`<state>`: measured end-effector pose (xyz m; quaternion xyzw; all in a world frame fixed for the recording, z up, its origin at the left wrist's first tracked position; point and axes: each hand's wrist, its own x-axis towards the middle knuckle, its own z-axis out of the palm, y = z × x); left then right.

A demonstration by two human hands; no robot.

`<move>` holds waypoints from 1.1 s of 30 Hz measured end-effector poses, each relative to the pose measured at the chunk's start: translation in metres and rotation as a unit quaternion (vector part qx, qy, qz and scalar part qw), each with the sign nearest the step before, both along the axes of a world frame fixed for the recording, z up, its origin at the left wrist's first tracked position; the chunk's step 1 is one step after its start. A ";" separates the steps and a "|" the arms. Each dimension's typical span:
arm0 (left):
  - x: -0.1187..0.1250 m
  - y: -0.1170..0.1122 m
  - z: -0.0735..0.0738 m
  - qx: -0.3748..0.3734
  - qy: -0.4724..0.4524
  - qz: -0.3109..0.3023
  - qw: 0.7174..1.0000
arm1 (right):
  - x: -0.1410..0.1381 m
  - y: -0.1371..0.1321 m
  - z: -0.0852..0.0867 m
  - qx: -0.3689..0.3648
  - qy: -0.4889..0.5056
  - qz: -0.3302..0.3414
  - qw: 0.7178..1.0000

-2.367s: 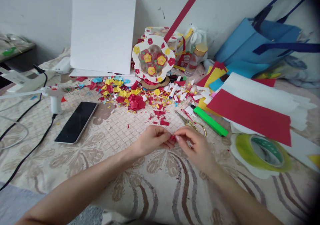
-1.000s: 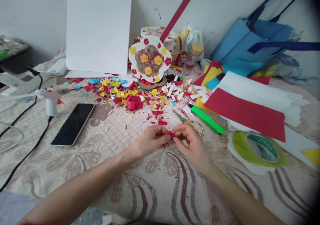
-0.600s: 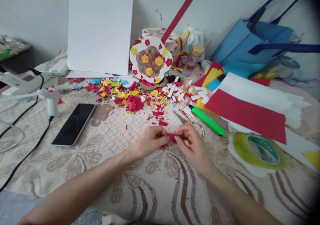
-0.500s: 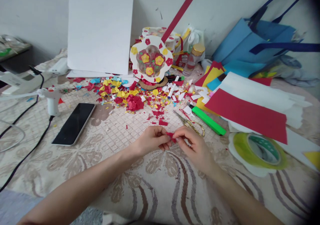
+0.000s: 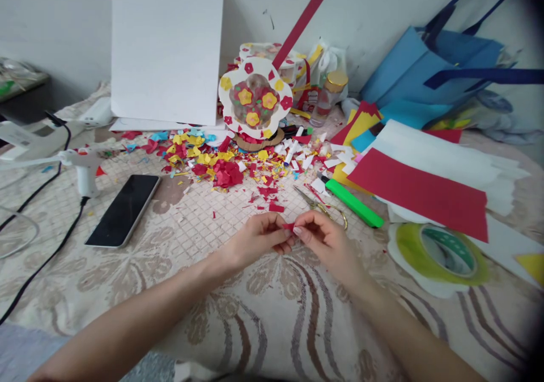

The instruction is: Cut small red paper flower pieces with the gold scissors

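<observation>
A small piece of red paper (image 5: 289,226) is pinched between my two hands above the patterned tablecloth (image 5: 272,291). My left hand (image 5: 266,234) grips its left part between thumb and fingers. At its right end, the thumb and forefinger of my right hand (image 5: 325,240) close on it. Most of the piece is covered by my fingers, so its full shape is hidden. Just beyond my right hand lie gold-handled scissors (image 5: 321,205), partly covered by it. Red paper scraps (image 5: 276,207) are scattered ahead of my hands.
A paper flower decoration (image 5: 255,98) stands at the back behind colourful scraps (image 5: 227,172). On the left are a phone (image 5: 123,210) and a white glue gun (image 5: 86,172). To the right lie a green cutter (image 5: 355,202), red paper sheet (image 5: 420,192), tape roll (image 5: 442,254) and blue bag (image 5: 429,70).
My right thumb and fingers have shifted and now press together on the red paper's right end. Less of the paper shows. My left hand stays almost still.
</observation>
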<state>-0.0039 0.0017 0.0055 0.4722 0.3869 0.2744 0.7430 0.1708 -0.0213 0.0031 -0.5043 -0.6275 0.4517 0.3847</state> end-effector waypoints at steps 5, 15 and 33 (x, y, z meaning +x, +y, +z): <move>-0.001 0.000 -0.005 0.034 0.012 -0.011 0.999 | -0.005 0.000 -0.001 -0.077 0.065 -0.004 0.995; 0.000 -0.002 -0.006 0.052 0.038 -0.008 0.998 | -0.009 0.000 -0.009 -0.057 0.086 -0.041 0.994; 0.000 -0.001 -0.006 0.073 0.074 -0.028 0.994 | -0.009 -0.005 -0.005 -0.065 0.078 -0.058 0.993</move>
